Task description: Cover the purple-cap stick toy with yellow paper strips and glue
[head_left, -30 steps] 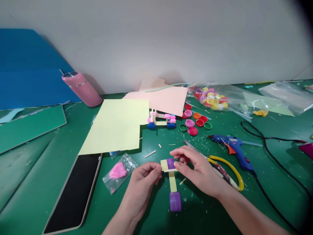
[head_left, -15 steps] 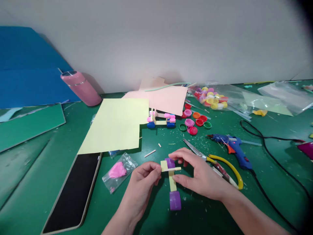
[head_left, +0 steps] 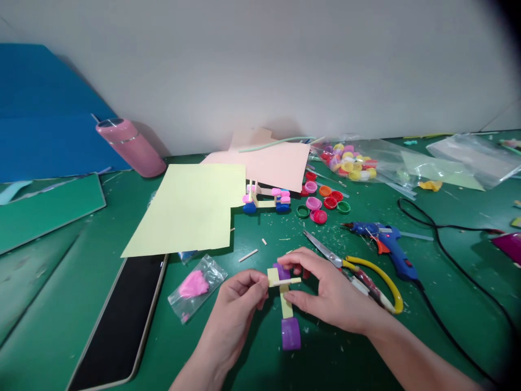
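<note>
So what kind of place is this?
It looks like a craft table, though I can't tell which room it's in. The clues are a blue glue gun, scissors and loose colourful caps.

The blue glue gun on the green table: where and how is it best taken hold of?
Probably by the handle, with the right hand coming from the near right side. The blue glue gun lies on its side, nozzle pointing left and handle slanting toward the viewer, so this approach should stay behind the tip. Mind the black cord trailing from the handle's end.
</note>
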`<control>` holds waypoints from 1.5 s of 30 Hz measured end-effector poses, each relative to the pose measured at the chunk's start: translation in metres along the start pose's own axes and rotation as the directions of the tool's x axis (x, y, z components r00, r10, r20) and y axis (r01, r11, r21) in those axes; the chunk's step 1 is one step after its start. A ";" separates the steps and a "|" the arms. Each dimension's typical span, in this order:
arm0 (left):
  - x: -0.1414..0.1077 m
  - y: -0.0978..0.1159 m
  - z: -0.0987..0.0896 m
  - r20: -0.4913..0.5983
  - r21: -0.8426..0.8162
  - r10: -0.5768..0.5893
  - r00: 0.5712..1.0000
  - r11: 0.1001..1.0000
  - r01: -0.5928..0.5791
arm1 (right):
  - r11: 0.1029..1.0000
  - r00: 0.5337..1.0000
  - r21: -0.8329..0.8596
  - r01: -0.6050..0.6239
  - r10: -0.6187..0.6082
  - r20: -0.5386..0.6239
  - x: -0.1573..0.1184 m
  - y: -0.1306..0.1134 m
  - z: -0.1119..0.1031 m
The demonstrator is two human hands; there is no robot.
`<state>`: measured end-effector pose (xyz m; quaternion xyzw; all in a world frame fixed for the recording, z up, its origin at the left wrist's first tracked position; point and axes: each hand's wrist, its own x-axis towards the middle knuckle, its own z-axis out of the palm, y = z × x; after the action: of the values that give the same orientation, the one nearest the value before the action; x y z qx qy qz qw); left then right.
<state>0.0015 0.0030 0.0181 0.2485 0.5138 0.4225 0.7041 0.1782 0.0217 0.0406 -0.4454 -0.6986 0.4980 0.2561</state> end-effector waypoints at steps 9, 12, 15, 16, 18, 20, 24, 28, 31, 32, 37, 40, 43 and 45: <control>0.000 -0.001 0.000 0.012 -0.008 0.003 1.000 1.000 -0.003 | 0.999 0.999 -0.026 0.031 -0.032 -0.044 -0.003 -0.001 0.005; 0.000 -0.002 -0.001 0.010 -0.008 0.007 1.000 1.000 -0.007 | 0.998 0.997 -0.040 0.038 -0.040 -0.063 -0.005 -0.001 0.005; -0.001 -0.002 -0.001 0.011 -0.006 0.009 1.000 1.000 -0.009 | 0.997 0.994 -0.058 0.057 -0.062 -0.086 -0.007 -0.001 0.004; -0.001 -0.002 -0.001 0.008 -0.003 0.009 1.000 1.000 -0.009 | 0.996 0.993 -0.065 0.060 -0.066 -0.093 -0.008 -0.001 0.003; 0.000 -0.001 0.000 0.004 0.000 0.006 1.000 1.000 -0.006 | 0.995 0.992 -0.075 0.062 -0.070 -0.104 -0.009 -0.001 0.003; 0.000 -0.001 0.000 0.003 -0.001 0.006 1.000 1.000 -0.006 | 0.995 0.991 -0.082 0.064 -0.073 -0.110 -0.009 -0.001 0.003; 0.000 -0.002 0.001 0.006 -0.008 0.006 1.000 1.000 -0.006 | 0.994 0.990 -0.088 0.070 -0.080 -0.119 -0.008 -0.001 0.004; 0.000 -0.002 0.001 0.002 -0.015 0.005 1.000 1.000 -0.005 | 0.994 0.988 -0.084 0.073 -0.084 -0.132 -0.008 0.000 0.005; -0.001 0.000 0.002 -0.002 -0.013 0.001 1.000 1.000 -0.001 | 0.993 0.986 -0.080 0.084 -0.094 -0.136 -0.008 -0.001 0.006; -0.001 0.000 0.002 -0.005 -0.013 -0.002 1.000 1.000 0.001 | 0.993 0.986 -0.077 0.088 -0.098 -0.138 -0.008 -0.001 0.006; -0.001 0.001 0.003 -0.012 -0.015 -0.001 1.000 1.000 0.001 | 0.994 0.984 -0.066 0.092 -0.101 -0.145 -0.007 -0.002 0.008; -0.002 0.001 0.003 -0.010 -0.015 -0.001 1.000 1.000 0.001 | 0.994 0.983 -0.062 0.090 -0.098 -0.154 -0.006 -0.001 0.009; -0.001 0.001 0.002 -0.006 -0.012 0.004 1.000 1.000 -0.004 | 0.994 0.983 -0.062 0.088 -0.096 -0.156 -0.006 0.000 0.009; -0.001 0.001 0.002 -0.005 -0.014 0.004 1.000 1.000 -0.004 | 0.994 0.983 -0.065 0.085 -0.094 -0.156 -0.006 0.000 0.010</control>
<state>0.0028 0.0029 0.0206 0.2437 0.5121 0.4281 0.7036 0.1734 0.0116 0.0379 -0.4591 -0.7094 0.4285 0.3199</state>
